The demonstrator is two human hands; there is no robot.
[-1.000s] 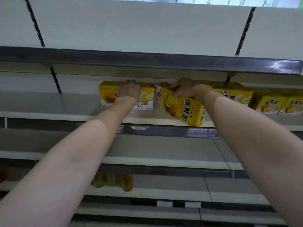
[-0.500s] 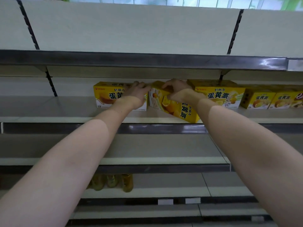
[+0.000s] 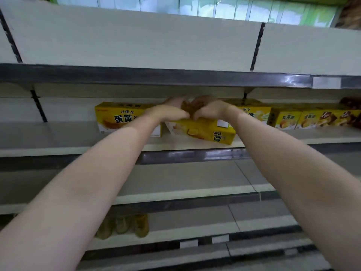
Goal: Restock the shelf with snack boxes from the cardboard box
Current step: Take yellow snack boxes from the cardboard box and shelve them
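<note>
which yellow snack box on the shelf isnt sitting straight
The yellow snack box under both hands, skewed, its print upside down; the other yellow boxes face squarely forward.

Three amber bottles [image 3: 125,225] stand together on a low tier at lower left, blurred, labels unreadable. Two white price tags [image 3: 204,241] sit side by side on the dark rail just below and to their right. Dark brown packages [image 3: 350,101] occupy the far right edge. Green-and-white panelling [image 3: 214,6] runs across the top, behind the unit.
</note>
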